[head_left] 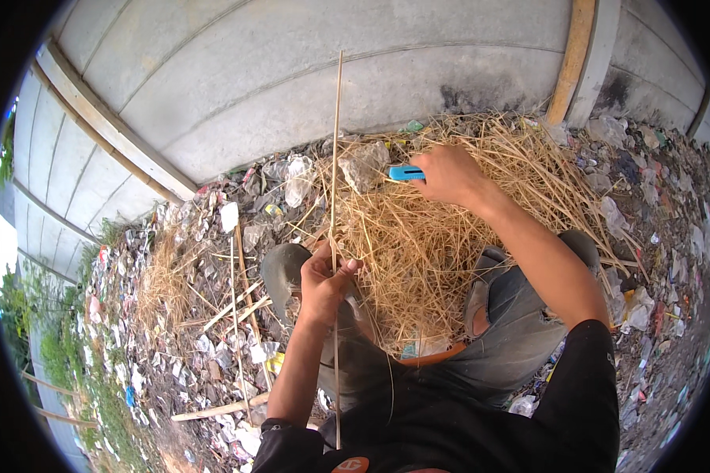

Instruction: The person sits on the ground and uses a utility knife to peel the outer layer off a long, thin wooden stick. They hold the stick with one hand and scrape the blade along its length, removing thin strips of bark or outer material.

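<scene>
My left hand is closed round a long, thin strip of bamboo or cane. The strip stands nearly upright in the view, its far end against the grey wall and its near end by my black shirt. Out ahead and to the right, my right hand grips a blue box cutter, which points left over the straw. Whether its blade is out, I cannot make out. Between my knees and beyond them lies a heap of dry yellow shavings, below and between both hands.
A concrete panel wall with posts closes the far side. One wooden pole leans there. Plastic litter covers the ground on both sides. Several sticks lie at my left, and a pale stone-like lump sits behind the heap.
</scene>
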Demonstrator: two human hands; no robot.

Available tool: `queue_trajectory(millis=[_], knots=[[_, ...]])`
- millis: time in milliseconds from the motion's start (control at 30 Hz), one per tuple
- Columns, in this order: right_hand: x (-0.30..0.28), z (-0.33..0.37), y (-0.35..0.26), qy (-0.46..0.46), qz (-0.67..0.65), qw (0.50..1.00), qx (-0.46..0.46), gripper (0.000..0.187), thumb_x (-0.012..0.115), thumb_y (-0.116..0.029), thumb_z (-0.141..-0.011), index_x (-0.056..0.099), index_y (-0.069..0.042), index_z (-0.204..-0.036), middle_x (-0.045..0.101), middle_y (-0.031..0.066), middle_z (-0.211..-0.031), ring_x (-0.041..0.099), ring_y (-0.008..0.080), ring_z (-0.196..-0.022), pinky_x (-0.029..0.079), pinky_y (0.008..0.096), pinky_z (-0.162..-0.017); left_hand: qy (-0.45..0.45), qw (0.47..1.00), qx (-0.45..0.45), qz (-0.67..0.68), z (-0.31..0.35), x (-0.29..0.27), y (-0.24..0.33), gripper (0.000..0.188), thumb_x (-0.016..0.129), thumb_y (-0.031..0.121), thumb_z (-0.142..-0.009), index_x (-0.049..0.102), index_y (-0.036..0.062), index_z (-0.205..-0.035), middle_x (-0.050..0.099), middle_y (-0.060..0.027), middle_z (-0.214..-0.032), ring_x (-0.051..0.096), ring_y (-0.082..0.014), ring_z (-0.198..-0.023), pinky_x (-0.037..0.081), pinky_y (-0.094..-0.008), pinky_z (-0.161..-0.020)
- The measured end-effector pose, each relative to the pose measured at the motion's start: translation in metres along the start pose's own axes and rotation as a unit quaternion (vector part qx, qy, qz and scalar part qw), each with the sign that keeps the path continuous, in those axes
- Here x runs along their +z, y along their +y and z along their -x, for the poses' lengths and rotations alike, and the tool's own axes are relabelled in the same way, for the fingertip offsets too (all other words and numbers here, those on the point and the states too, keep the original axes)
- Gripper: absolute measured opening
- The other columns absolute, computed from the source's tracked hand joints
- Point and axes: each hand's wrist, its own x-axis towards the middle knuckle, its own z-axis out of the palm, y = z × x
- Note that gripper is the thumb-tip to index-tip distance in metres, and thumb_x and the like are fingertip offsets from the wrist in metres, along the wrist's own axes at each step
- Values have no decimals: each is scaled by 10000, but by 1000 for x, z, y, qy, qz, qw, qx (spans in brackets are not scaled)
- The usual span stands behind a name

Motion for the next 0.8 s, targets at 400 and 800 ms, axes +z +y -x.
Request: queue_trajectory(millis=[400,800], knots=[[-20,12,-34,17,-105,991,76,200,634,-153,-858,707,-1,-751,623,137,-555,643,269,-515,531,419,-531,-28,999,15,-38,-37,26,14,402,501,232,-1088,507,6,-1420,658,-45,-885,425,-36,-455,345,-213,-413],[17,24,-58,-37,-82,995,45,128,616,-43,-816,691,54,-777,673,178,-666,689,310,-577,540,428,-502,-73,995,-66,-32,-11,33,16,382,448,242,-1108,515,47,-1431,490,48,-744,364,-19,-486,274,-194,-436]])
